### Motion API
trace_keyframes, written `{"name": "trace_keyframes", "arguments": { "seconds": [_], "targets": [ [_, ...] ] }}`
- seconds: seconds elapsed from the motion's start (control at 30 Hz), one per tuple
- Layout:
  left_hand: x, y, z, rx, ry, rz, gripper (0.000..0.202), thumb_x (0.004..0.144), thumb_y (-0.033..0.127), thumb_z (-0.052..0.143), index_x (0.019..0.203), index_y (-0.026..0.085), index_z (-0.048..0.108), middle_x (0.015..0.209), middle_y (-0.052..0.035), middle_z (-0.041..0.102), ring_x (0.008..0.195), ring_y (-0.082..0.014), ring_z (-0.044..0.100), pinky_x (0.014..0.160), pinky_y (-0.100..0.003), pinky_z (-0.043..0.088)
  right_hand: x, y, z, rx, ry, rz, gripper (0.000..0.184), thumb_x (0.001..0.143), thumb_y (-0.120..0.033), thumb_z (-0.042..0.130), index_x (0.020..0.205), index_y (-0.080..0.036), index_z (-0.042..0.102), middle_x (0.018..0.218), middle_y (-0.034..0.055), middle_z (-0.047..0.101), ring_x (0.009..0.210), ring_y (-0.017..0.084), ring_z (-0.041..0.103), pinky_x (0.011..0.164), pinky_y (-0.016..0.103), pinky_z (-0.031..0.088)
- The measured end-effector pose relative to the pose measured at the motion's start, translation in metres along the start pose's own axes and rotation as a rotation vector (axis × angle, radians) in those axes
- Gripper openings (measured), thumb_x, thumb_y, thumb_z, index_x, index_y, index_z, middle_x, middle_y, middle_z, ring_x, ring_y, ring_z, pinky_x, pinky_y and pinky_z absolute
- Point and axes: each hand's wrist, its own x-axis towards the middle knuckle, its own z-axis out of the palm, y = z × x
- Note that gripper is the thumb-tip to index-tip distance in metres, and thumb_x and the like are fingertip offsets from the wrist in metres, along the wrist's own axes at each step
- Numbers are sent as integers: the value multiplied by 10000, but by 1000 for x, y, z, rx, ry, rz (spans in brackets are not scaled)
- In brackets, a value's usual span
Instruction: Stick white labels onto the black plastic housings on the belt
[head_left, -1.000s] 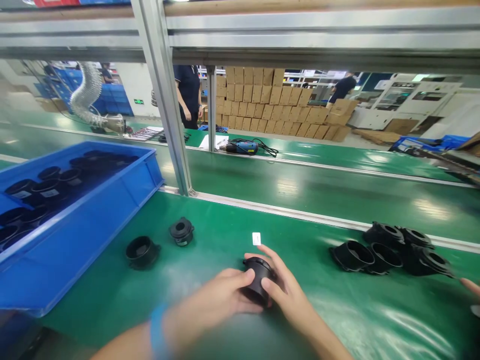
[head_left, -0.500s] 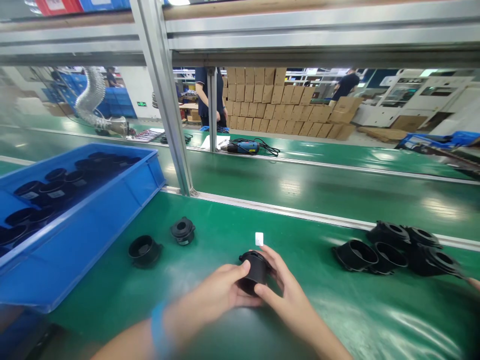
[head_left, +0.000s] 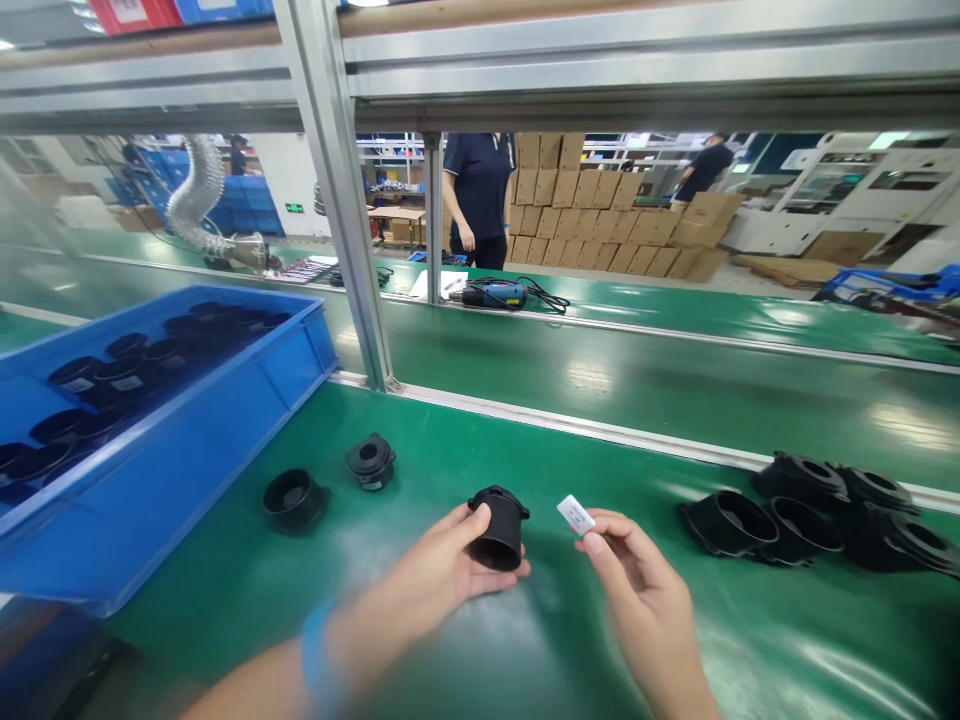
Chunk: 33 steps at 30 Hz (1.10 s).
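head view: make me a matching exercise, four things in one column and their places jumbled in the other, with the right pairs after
Things
1. white label
2. corded tool
3. blue bin
4. wristband

Places
A. at the left side, with black parts inside
B. on the arm of the left hand, which holds a black cup-shaped part
C. between the thumb and fingers of the right hand
D. on the far green surface, beyond the metal upright

Right pairs: 1-C, 2-D, 3-A, 4-B

Left hand [head_left: 450,568] gripping black cylindrical part [head_left: 498,530], right hand [head_left: 646,590] pinching white tag [head_left: 575,514], apparently printed, green bench [head_left: 615,465]
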Motion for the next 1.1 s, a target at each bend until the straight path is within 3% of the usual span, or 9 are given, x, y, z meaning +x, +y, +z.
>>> {"name": "trace_keyframes", "arguments": {
  "seconds": [0.17,0.4,0.5,0.63,0.73,0.83,1.1],
  "targets": [
    [-1,-2,1,-24,14,2,476,939,419,596,1265,78,530,1074,-214,666,959,-312,695,936,-446,490,-1,-4,-2,33,-75,108,280,906,-518,628,874,-241,652,787,28,647,764,184,610,711,225,523],
    [-1,-5,-4,6,5,43,508,936,431,610,1322,117,504,1190,-203,647,1036,-312,677,972,-434,478,-1,-5,-3,-4,-191,232,348,900,-554,626,794,-222,644,748,25,613,739,189,579,685,244,489],
    [0,-3,0,7,38,88,483,952,400,586,1323,106,489,1139,-195,660,983,-287,683,956,-428,482,-3,-7,-3,-9,-265,268,358,895,-562,629,789,-221,629,741,13,593,719,177,555,653,236,462],
    [-1,1,6,-83,5,189,471,962,374,560,1320,84,466,1154,-210,655,1036,-314,670,1011,-481,452,-8,-6,1,-22,-376,317,395,906,-580,593,772,-208,591,713,-7,529,681,158,503,616,234,412],
    [-5,3,9,-84,-25,235,482,932,386,612,1299,103,481,1212,-203,639,1115,-349,643,1066,-507,409,-9,-5,5,-99,-420,297,407,913,-580,558,759,-204,575,701,-10,516,666,159,496,614,244,396],
    [-7,2,9,-75,-19,254,465,928,366,623,1285,102,484,1206,-196,643,1075,-322,655,1064,-512,416,-9,-5,8,-206,-400,213,373,932,-542,530,768,-211,586,714,-4,573,679,166,538,650,255,416],
    [-7,-1,7,-61,-21,234,462,1005,367,468,1362,79,411,1165,-203,660,1101,-319,643,1098,-514,368,-10,0,10,-388,-309,31,232,963,-428,522,854,-245,616,773,-5,653,691,175,591,670,275,456]
  ]
}}
